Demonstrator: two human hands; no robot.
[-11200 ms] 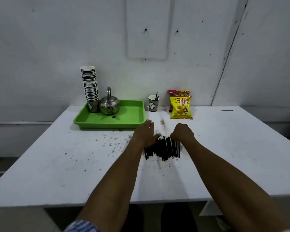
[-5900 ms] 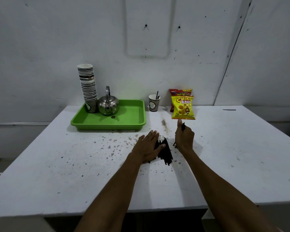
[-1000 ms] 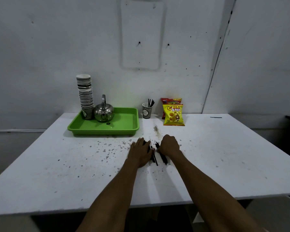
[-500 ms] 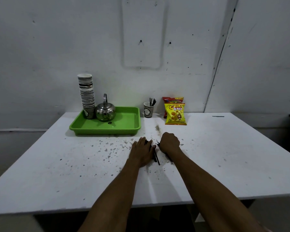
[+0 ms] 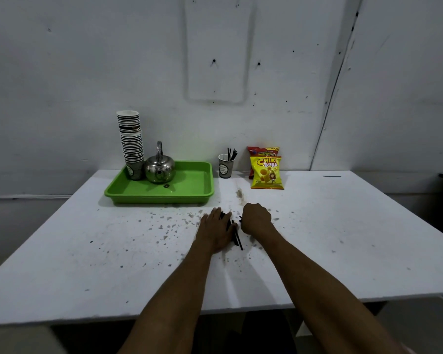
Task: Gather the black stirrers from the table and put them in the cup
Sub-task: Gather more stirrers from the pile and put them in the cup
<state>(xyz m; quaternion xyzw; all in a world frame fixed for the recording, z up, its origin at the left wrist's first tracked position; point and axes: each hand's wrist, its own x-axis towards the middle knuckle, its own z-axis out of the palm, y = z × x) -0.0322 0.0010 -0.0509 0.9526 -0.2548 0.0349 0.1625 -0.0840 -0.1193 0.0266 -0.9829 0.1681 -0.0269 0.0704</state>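
Head view. The left hand [image 5: 216,232] lies flat on the table [image 5: 343,238], palm down, fingers [image 5: 218,213] stretched out and pressing on a small heap of black stirrers [image 5: 236,237], which shows at the thumb side of the hand and runs out past the heel of the palm. The right hand [image 5: 256,217] sits just beside that heap, curled into a loose fist; short black ends [image 5: 240,218] show at its fingertips, but whether they are pinched cannot be told. Well beyond both sets of fingertips, by the wall, a cup [image 5: 225,166] stands upright with several stirrers [image 5: 231,154] leaning in it. Beside the cup are a yellow snack bag [image 5: 266,172] to the right and a green tray [image 5: 189,186] to the left. The tray bears a kettle [image 5: 160,169] and a cup stack [image 5: 131,141].
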